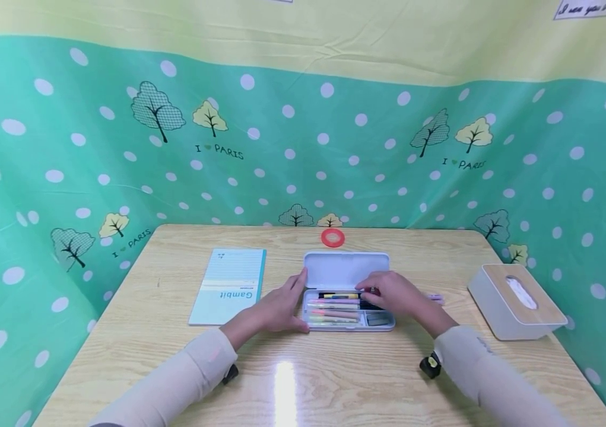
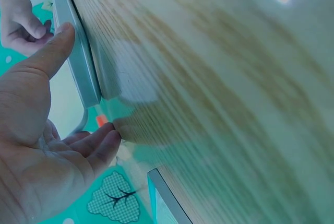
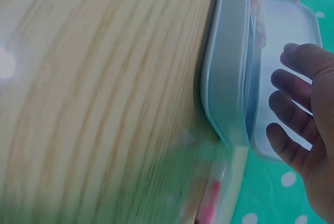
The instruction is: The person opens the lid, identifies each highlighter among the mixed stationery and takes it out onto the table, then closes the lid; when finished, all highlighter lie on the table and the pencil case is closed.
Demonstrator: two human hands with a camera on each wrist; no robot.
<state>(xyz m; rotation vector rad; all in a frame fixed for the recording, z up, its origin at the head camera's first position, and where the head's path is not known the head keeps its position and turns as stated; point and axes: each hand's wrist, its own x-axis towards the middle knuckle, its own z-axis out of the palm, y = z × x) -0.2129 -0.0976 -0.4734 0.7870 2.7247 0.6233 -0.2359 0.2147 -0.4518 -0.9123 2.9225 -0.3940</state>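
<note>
Open pale pencil case (image 1: 348,329) on a wood-grain table (image 1: 345,385), lid (image 1: 337,268) tipped back, pastel pens (image 1: 333,312) lying lengthwise inside.

Left fingers (image 2: 106,149) outstretched, right fingers (image 3: 293,115) bent.

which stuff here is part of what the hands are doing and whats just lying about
Likely in the job:
pencil case (at left hand)
pens (near right hand)

Lying about:
notebook
tape
tissue box
perhaps purple item (partly hidden)
</note>
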